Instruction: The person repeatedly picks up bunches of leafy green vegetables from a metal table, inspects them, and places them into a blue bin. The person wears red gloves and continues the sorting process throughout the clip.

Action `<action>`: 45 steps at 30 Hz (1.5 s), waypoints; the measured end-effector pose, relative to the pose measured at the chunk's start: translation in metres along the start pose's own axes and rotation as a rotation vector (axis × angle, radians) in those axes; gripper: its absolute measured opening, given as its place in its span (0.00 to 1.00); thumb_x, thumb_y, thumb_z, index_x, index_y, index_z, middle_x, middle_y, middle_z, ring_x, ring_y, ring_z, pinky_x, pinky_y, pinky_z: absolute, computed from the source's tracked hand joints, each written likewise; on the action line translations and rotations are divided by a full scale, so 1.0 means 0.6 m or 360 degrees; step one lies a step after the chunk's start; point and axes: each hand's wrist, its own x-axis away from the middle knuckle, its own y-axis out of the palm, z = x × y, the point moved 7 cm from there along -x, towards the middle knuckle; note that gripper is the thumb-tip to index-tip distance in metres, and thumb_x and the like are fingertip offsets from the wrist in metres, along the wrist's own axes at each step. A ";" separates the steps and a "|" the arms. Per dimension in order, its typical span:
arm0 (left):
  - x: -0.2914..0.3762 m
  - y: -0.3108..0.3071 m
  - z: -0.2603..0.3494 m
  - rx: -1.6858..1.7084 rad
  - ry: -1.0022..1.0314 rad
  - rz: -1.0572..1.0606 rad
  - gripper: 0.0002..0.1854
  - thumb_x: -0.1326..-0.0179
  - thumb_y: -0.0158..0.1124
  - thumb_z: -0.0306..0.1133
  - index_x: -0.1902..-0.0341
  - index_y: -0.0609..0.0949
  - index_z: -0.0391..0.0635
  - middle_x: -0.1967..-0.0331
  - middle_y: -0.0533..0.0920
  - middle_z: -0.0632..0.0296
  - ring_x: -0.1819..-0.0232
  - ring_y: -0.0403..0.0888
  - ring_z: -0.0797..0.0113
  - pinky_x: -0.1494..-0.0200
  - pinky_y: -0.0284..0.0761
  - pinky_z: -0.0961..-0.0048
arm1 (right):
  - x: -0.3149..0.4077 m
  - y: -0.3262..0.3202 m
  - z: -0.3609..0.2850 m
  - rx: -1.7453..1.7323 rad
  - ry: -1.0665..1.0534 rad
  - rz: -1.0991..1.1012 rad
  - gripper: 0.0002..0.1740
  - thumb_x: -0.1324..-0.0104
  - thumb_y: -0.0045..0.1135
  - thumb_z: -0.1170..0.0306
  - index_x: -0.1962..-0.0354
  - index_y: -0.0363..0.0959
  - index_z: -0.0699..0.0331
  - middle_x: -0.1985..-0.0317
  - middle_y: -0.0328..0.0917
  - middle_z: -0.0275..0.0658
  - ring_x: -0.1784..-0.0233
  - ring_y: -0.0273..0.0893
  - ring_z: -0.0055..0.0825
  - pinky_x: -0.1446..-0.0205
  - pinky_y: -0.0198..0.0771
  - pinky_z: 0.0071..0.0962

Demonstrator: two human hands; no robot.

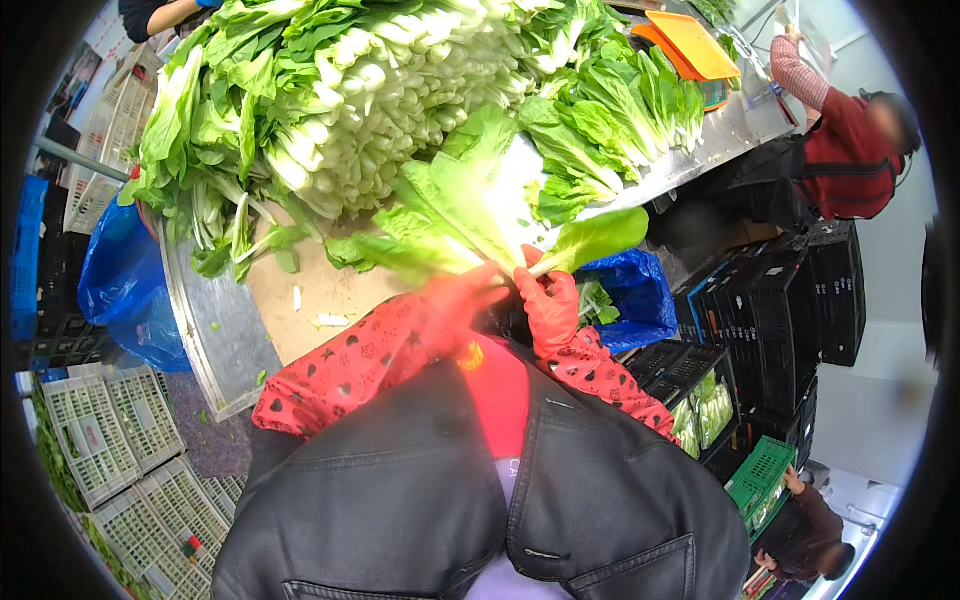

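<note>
In front of my body is a head of leafy greens (469, 199), its broad leaves fanned out away from me. My right hand (551, 304), in an orange-red rubber glove, pinches the stem end, where one leaf (604, 238) splays off to the right. My left hand (465, 300), gloved alike, is at the base of the left-hand leaves; motion blurs it, so its grip is unclear. Beyond the hands rises a large pile of greens (405, 97), pale stem ends facing me. Several trimmed heads (600, 139) lie in a row at the right.
Stem scraps (330, 320) lie on the tan board (300, 330). Blue-lined bins stand left (124, 277) and right (637, 296). Orange trays (694, 45) sit on the metal table. Black crates (765, 315) are stacked right, white crates (90, 435) left. Co-workers (847, 154) are nearby.
</note>
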 end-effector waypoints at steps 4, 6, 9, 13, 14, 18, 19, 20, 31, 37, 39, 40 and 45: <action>0.004 0.002 -0.018 0.0240 -0.0323 0.0130 0.26 0.34 0.61 0.37 0.36 0.70 0.40 0.37 0.72 0.61 0.36 0.68 0.65 0.36 0.67 0.64 | 0.013 0.010 -0.016 0.0078 -0.0215 0.0062 0.23 0.36 0.60 0.75 0.44 0.70 0.71 0.59 0.78 0.36 0.58 0.73 0.19 0.55 0.68 0.19; 0.008 0.021 -0.004 0.0259 -0.0188 -0.0053 0.25 0.34 0.60 0.38 0.37 0.71 0.39 0.37 0.72 0.59 0.37 0.69 0.66 0.37 0.68 0.66 | 0.016 0.020 -0.025 0.0270 -0.0289 0.0027 0.23 0.37 0.60 0.76 0.44 0.70 0.70 0.60 0.78 0.36 0.60 0.74 0.18 0.56 0.68 0.19; 0.013 0.027 0.005 0.0155 -0.0081 -0.0015 0.24 0.33 0.59 0.37 0.39 0.73 0.36 0.39 0.73 0.55 0.39 0.71 0.64 0.38 0.68 0.66 | 0.022 0.027 -0.048 0.0249 -0.0548 -0.0018 0.23 0.39 0.61 0.78 0.45 0.71 0.69 0.63 0.78 0.36 0.63 0.74 0.18 0.58 0.68 0.19; 0.014 0.039 0.019 -0.0018 0.0157 -0.0111 0.22 0.32 0.58 0.36 0.42 0.73 0.31 0.42 0.76 0.51 0.41 0.73 0.61 0.38 0.69 0.66 | 0.020 0.029 -0.035 0.0178 -0.0427 -0.0145 0.15 0.37 0.59 0.72 0.52 0.77 0.67 0.69 0.78 0.32 0.71 0.73 0.17 0.71 0.65 0.17; 0.014 0.035 0.021 -0.0011 0.0176 -0.0058 0.22 0.32 0.57 0.35 0.42 0.73 0.30 0.42 0.76 0.51 0.41 0.73 0.61 0.38 0.69 0.66 | 0.018 0.026 -0.025 0.0228 -0.0319 -0.0120 0.15 0.38 0.61 0.72 0.54 0.77 0.67 0.68 0.78 0.33 0.70 0.73 0.17 0.68 0.67 0.18; 0.016 0.011 0.017 0.0158 0.0095 0.0200 0.20 0.32 0.56 0.33 0.42 0.74 0.30 0.42 0.75 0.50 0.38 0.71 0.60 0.38 0.69 0.64 | 0.014 0.006 -0.017 0.0205 -0.0299 0.0118 0.11 0.41 0.65 0.74 0.60 0.76 0.67 0.70 0.77 0.29 0.70 0.72 0.17 0.64 0.67 0.18; 0.017 0.014 0.017 0.0176 0.0071 0.0127 0.20 0.32 0.56 0.33 0.42 0.73 0.32 0.41 0.74 0.50 0.37 0.70 0.59 0.37 0.69 0.63 | 0.011 0.007 -0.018 0.0221 -0.0306 0.0114 0.10 0.41 0.64 0.74 0.62 0.77 0.67 0.72 0.77 0.30 0.71 0.72 0.18 0.66 0.67 0.19; 0.018 0.025 0.028 0.0008 0.0237 -0.0019 0.20 0.32 0.56 0.32 0.41 0.73 0.34 0.40 0.74 0.50 0.37 0.70 0.59 0.37 0.68 0.62 | 0.008 0.009 -0.027 0.0242 -0.0395 0.0095 0.09 0.41 0.64 0.74 0.63 0.77 0.67 0.74 0.77 0.30 0.72 0.72 0.19 0.67 0.67 0.20; -0.011 0.002 0.041 0.0308 0.0393 -0.0248 0.33 0.35 0.61 0.34 0.29 0.60 0.47 0.39 0.73 0.56 0.39 0.71 0.54 0.42 0.72 0.59 | 0.034 -0.025 -0.041 0.0394 -0.0458 -0.0063 0.07 0.44 0.65 0.72 0.67 0.81 0.65 0.76 0.78 0.33 0.75 0.72 0.23 0.69 0.68 0.24; 0.007 0.009 0.041 0.0234 0.0229 -0.0524 0.37 0.36 0.63 0.40 0.27 0.59 0.47 0.42 0.75 0.55 0.41 0.74 0.58 0.56 0.73 0.69 | 0.026 -0.216 0.094 -0.0803 0.0663 0.0736 0.29 0.36 0.61 0.57 0.42 0.68 0.63 0.51 0.76 0.40 0.51 0.76 0.32 0.47 0.72 0.30; 0.010 0.013 0.039 0.0257 0.0166 -0.0511 0.36 0.36 0.63 0.42 0.28 0.61 0.47 0.43 0.77 0.55 0.43 0.76 0.57 0.57 0.74 0.69 | 0.020 -0.225 0.088 -0.0637 0.0710 0.0678 0.31 0.33 0.57 0.55 0.39 0.64 0.63 0.48 0.74 0.42 0.46 0.75 0.35 0.46 0.73 0.32; 0.013 0.013 0.037 0.0255 0.0132 -0.0468 0.36 0.37 0.63 0.43 0.28 0.61 0.46 0.44 0.77 0.54 0.44 0.77 0.57 0.58 0.75 0.69 | 0.006 -0.213 0.061 -0.0532 0.0535 0.0498 0.30 0.32 0.54 0.55 0.38 0.64 0.63 0.47 0.74 0.43 0.45 0.74 0.37 0.46 0.73 0.33; 0.023 0.016 0.012 0.0149 -0.0182 -0.0386 0.33 0.37 0.63 0.41 0.31 0.65 0.46 0.51 0.80 0.55 0.53 0.80 0.59 0.62 0.76 0.71 | 0.009 -0.006 -0.112 -0.0636 0.0450 -0.1191 0.27 0.27 0.44 0.57 0.41 0.65 0.68 0.45 0.74 0.48 0.49 0.78 0.36 0.52 0.77 0.29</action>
